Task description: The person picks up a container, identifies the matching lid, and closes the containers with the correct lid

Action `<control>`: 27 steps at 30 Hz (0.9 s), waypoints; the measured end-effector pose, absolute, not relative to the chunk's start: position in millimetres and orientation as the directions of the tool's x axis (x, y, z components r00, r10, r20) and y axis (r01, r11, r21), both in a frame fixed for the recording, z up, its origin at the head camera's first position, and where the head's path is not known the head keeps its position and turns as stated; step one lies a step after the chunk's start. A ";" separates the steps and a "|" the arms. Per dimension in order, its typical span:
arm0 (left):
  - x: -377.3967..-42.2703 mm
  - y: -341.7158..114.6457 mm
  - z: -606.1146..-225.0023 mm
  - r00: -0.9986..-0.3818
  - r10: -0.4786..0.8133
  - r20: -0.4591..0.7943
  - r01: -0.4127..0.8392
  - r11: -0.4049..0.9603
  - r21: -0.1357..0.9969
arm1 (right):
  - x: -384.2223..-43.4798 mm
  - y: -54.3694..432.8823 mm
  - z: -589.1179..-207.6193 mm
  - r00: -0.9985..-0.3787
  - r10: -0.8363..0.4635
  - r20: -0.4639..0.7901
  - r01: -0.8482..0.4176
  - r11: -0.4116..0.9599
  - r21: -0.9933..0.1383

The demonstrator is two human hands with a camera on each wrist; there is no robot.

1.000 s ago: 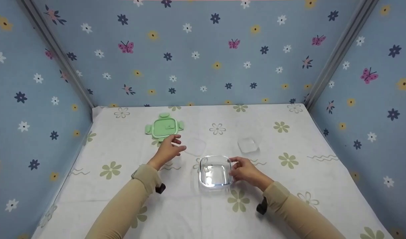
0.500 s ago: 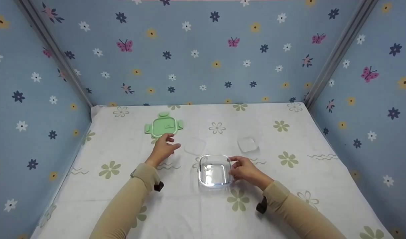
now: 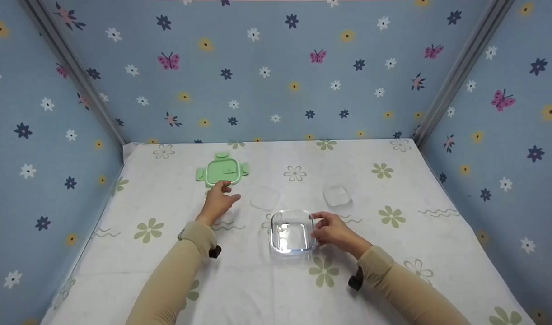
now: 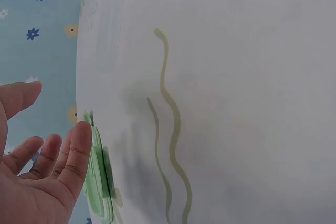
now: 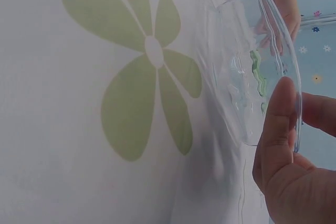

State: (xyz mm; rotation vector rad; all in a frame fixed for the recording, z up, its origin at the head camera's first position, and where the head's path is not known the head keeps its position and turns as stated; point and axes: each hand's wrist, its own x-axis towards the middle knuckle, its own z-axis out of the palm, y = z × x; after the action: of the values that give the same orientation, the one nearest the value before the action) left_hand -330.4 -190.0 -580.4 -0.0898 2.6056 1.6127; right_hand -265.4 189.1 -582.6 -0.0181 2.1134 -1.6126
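Note:
My right hand (image 3: pixel 337 232) pinches the right rim of a clear square glass food container (image 3: pixel 287 239) on the cloth. In the right wrist view the thumb lies on one side of the container's (image 5: pixel 233 66) wall and fingers reach round the other. My left hand (image 3: pixel 216 203) holds nothing; its fingers are loosely bent, close to the near edge of a green snap-on lid (image 3: pixel 222 171). That lid lies flat with its flaps spread outward. The left wrist view shows the palm and bent fingers (image 4: pixel 79 145) overlapping the lid's edge.
A thin, clear, rounded-square piece (image 3: pixel 264 198) lies between the left hand and the container. Further right is a small clear square piece (image 3: pixel 337 196). White flowered cloth (image 3: pixel 258 293) covers the table, with blue patterned walls (image 3: pixel 276 67) at the back and sides.
My left hand has drawn left, away from the thin clear piece, along the near side of the green lid. The right hand and glass container have stayed in place.

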 end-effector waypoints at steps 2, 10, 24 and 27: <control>-331.5 -191.3 -582.0 -0.996 -0.013 -0.083 -0.080 0.460 0.885 | -265.5 188.9 -582.0 -0.885 -0.290 -0.363 0.274 0.305 -0.912; -335.9 -197.6 -589.4 -1.000 -0.021 -0.020 -0.027 0.497 0.867 | -266.8 190.1 -584.0 -0.883 -0.309 -0.354 0.266 0.294 -0.918; -348.1 -214.1 -601.6 -0.994 -0.094 0.054 -0.016 0.621 0.784 | -266.7 190.4 -585.7 -0.885 -0.321 -0.336 0.254 0.271 -0.928; -350.5 -215.9 -604.2 -0.991 -0.124 0.056 -0.035 0.630 0.776 | -265.9 189.8 -584.7 -0.886 -0.315 -0.341 0.256 0.283 -0.924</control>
State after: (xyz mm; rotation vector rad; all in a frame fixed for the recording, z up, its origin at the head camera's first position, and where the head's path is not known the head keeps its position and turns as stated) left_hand -350.5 -215.9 -604.2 -0.1429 2.9289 1.3898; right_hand -265.9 189.8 -584.7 -0.0528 2.0945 -1.6394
